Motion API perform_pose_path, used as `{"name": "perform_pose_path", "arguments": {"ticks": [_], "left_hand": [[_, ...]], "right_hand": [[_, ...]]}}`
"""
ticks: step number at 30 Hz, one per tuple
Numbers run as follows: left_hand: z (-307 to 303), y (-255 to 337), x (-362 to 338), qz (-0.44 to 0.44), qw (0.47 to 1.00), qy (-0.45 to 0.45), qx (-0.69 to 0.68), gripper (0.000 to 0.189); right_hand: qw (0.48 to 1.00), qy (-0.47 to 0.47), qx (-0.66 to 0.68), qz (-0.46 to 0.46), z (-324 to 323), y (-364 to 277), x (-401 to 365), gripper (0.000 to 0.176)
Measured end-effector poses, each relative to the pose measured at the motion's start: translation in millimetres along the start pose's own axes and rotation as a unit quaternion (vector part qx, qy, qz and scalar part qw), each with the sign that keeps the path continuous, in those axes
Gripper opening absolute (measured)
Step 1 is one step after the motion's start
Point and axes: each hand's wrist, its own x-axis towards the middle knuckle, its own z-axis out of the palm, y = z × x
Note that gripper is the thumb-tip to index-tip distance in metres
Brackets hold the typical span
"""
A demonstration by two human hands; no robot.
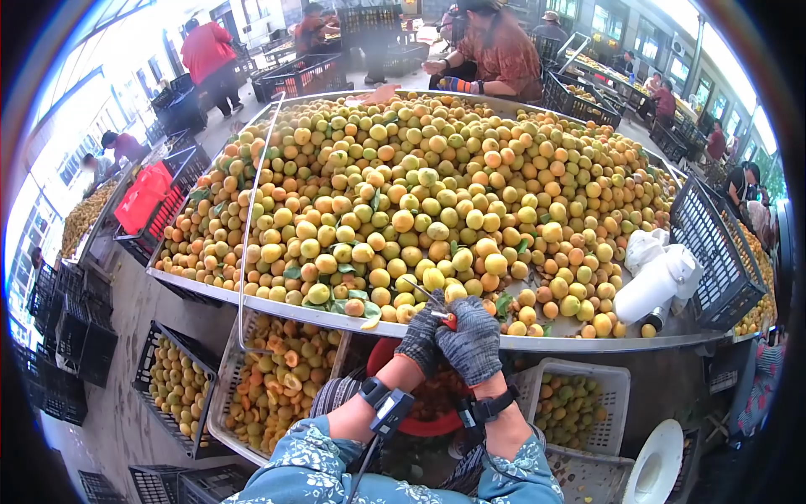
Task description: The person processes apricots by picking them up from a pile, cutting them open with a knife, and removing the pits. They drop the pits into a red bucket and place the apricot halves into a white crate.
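Note:
Both my hands wear dark grey knit gloves and meet at the near rim of a big metal table (588,343) heaped with yellow-orange apricots (420,185). My left hand (420,336) and my right hand (472,343) are closed together around a small orange-red fruit (451,321). A thin metal blade (424,293) sticks out up-left from between them; which hand grips it is hidden. Black straps with small devices sit on both wrists. Under my hands stands a red basin (424,420) holding cut fruit.
A white crate (277,378) of halved apricots and a black crate (172,382) of whole ones stand below left, a white crate (579,403) below right. White plastic bottles (655,281) lie on the table's right. A seated person (495,50) works at the far side. Black crates surround the table.

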Motion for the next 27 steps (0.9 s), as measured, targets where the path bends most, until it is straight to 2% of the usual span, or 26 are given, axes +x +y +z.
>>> {"name": "perform_pose_path", "arguments": {"ticks": [1, 2, 4, 5, 7, 9, 11, 12, 14, 18, 20, 23, 27], "left_hand": [[2.5, 2.2, -0.7, -0.056, 0.998, -0.008, -0.032, 0.033], [-8.6, 2.9, 7.2, -0.055, 0.998, -0.009, -0.033, 0.033], [-31.8, 5.3, 23.6, -0.088, 0.993, -0.080, -0.009, 0.034], [-37.1, 6.5, 21.8, -0.087, 0.993, -0.080, -0.011, 0.034], [-13.3, 17.8, -8.1, -0.051, 0.969, -0.037, 0.240, 0.032], [9.4, 23.1, -22.1, -0.073, 0.966, -0.022, 0.246, 0.027], [14.4, 17.5, -20.9, 0.010, 0.961, -0.009, 0.278, 0.023], [8.4, 13.7, -14.0, 0.009, 0.961, -0.010, 0.277, 0.023], [-11.2, 7.3, 2.8, 0.014, 0.986, -0.002, 0.169, 0.020], [-12.7, 5.8, 2.5, 0.003, 0.991, 0.019, 0.135, 0.019], [-13.3, 1.1, 5.6, 0.019, 0.996, -0.015, 0.085, 0.018], [3.4, 0.5, -7.3, 0.038, 0.988, 0.030, 0.145, 0.017], [-18.6, -3.8, 6.2, 0.079, 0.978, -0.017, 0.193, 0.016]], "right_hand": [[1.000, 0.009, 0.011, -0.003, 0.1, -0.3, -1.0, 0.025], [1.000, 0.009, 0.011, -0.004, 1.5, 0.8, -2.2, 0.025], [0.998, 0.035, 0.041, -0.021, 4.1, 5.7, -4.1, 0.025], [0.998, 0.033, 0.040, -0.022, 2.0, 6.7, -3.4, 0.025], [0.997, 0.021, 0.078, 0.019, -4.6, 7.9, -0.4, 0.025], [0.994, 0.035, 0.106, 0.014, -6.4, 8.4, 2.0, 0.027], [0.997, 0.018, 0.075, 0.009, -4.7, 10.1, 2.5, 0.029], [0.998, -0.013, 0.047, 0.036, -0.9, 14.0, 0.2, 0.031], [0.999, 0.005, 0.037, 0.014, 2.3, 12.4, -1.4, 0.032], [0.999, 0.011, 0.050, -0.006, 6.2, 14.7, 0.7, 0.031], [0.998, 0.000, 0.058, -0.003, 5.3, 13.4, 3.0, 0.030], [0.999, -0.017, 0.029, 0.023, 6.9, 11.7, 4.6, 0.028], [0.999, 0.040, 0.033, -0.013, 16.5, 12.6, 3.3, 0.025]]}}
